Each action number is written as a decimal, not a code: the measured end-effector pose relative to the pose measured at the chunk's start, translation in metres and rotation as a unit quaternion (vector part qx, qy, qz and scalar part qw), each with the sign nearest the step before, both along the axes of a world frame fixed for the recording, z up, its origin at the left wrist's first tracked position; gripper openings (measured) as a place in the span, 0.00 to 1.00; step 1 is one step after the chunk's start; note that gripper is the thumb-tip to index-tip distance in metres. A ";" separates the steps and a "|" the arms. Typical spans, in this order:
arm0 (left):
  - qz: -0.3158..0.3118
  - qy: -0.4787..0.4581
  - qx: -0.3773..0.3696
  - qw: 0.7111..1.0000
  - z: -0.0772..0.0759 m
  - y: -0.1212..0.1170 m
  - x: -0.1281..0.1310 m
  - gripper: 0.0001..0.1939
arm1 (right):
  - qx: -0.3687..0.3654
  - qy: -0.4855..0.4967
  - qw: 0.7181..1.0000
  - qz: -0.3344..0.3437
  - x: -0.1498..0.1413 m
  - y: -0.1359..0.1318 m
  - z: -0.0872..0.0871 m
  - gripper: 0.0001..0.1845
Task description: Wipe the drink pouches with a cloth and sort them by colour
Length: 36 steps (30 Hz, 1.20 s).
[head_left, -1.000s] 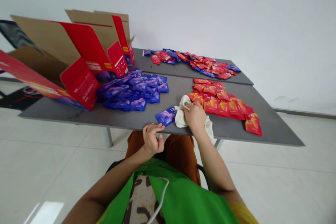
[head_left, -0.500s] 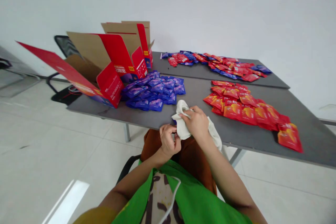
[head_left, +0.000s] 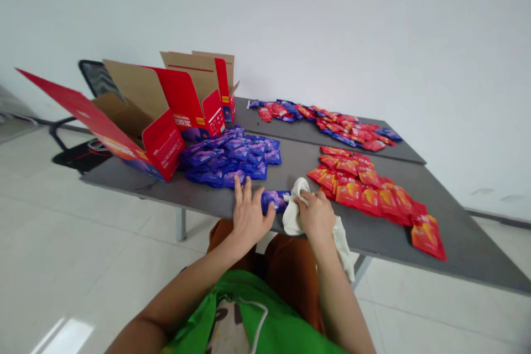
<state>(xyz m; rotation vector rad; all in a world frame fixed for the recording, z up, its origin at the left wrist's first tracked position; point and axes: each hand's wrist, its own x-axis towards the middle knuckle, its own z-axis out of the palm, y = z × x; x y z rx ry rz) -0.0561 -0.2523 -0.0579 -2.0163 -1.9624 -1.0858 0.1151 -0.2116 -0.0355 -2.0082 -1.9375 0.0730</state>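
Observation:
A single blue-purple sachet (head_left: 274, 200) lies flat near the table's front edge, between my two hands. My left hand (head_left: 250, 214) is spread beside it, thumb at the sachet's lower left and fingers reaching toward the purple pile. In my right hand (head_left: 317, 218) is a bunched white cloth (head_left: 293, 215), pressed onto the table at the sachet's right end; a tail of cloth hangs past my wrist over the edge. Just beyond my left fingertips is the pile of purple sachets (head_left: 238, 154). Red-orange sachets (head_left: 367, 182) lie in overlapping rows to the right of my right hand.
Open red cartons (head_left: 164, 146) with raised flaps stand along the table's left end. Mixed red and blue sachets (head_left: 332, 121) are heaped on the farther grey table (head_left: 249, 120). A black chair (head_left: 78, 155) is behind the cartons, and a white wall closes off the back.
My left hand has gone from pinched fingers at the table edge to spread on the tabletop. The blue-purple sachet, mostly hidden under the cloth before, now lies exposed on the table.

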 end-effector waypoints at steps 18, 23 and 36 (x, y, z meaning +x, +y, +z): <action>0.196 -0.138 -0.003 0.971 0.065 0.041 -0.098 0.12 | 0.081 0.014 0.996 0.024 0.010 -0.010 -0.010 0.14; 0.280 -0.070 -0.102 0.952 0.100 0.097 -0.138 0.17 | 0.081 0.008 0.997 0.007 0.010 -0.009 -0.013 0.16; 0.242 0.131 -0.128 0.953 0.055 0.113 -0.117 0.19 | 0.113 -0.022 0.993 -0.006 0.010 -0.014 -0.015 0.16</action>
